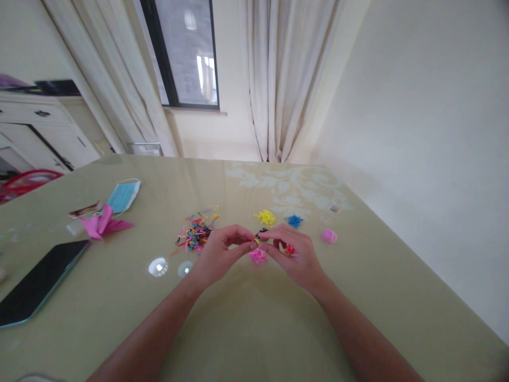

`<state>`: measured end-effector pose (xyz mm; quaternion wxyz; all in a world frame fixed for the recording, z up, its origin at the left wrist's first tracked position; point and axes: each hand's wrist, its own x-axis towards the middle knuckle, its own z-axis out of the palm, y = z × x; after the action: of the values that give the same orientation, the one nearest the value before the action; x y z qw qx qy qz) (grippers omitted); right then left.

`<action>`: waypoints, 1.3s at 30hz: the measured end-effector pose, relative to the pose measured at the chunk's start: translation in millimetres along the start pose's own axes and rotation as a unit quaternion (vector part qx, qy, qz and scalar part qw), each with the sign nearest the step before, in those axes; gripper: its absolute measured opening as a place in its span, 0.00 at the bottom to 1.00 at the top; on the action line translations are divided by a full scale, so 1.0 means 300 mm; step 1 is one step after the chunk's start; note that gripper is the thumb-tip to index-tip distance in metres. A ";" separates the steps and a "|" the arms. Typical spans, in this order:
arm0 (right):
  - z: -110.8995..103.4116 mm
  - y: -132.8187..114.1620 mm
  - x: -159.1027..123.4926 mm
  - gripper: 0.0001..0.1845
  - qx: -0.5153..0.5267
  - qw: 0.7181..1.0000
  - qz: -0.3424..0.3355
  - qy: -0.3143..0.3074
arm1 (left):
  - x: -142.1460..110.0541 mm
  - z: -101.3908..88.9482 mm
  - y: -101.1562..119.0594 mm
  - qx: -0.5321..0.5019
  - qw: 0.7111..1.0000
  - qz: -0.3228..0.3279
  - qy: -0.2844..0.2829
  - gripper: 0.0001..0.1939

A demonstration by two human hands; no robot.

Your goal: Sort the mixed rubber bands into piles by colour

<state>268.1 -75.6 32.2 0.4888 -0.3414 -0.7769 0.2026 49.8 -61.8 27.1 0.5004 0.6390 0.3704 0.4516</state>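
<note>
Above the table, my left hand (220, 252) and my right hand (296, 254) meet at their fingertips. Both pinch a small yellow rubber band (256, 241). Just below the fingers lies a pile of pink bands (258, 257). Black bands (261, 231) show behind the fingertips, and red bands (290, 249) are partly covered by my right hand. Farther back are a yellow pile (265, 217) and a blue pile (295, 221). Beside my left hand spreads a mixed heap of coloured bands (195, 233), its right side hidden by the fingers.
To the left lie a black-screened phone (43, 278), a pink folded-paper shape (104, 225) and a blue face mask (124, 196). Two reflections of light shine on the glossy table (254, 329). A round pink object (328, 236) sits at the right, near small clear pieces (335, 206).
</note>
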 end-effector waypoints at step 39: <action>0.005 -0.025 0.001 0.10 -0.008 0.999 0.032 -0.005 | -0.011 0.018 0.022 -0.077 0.997 -0.012 0.008 0.17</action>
<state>264.2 -80.4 36.5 0.4755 -0.3689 -0.7695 0.2138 54.0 -68.0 32.4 0.5505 0.5908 0.3462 0.4776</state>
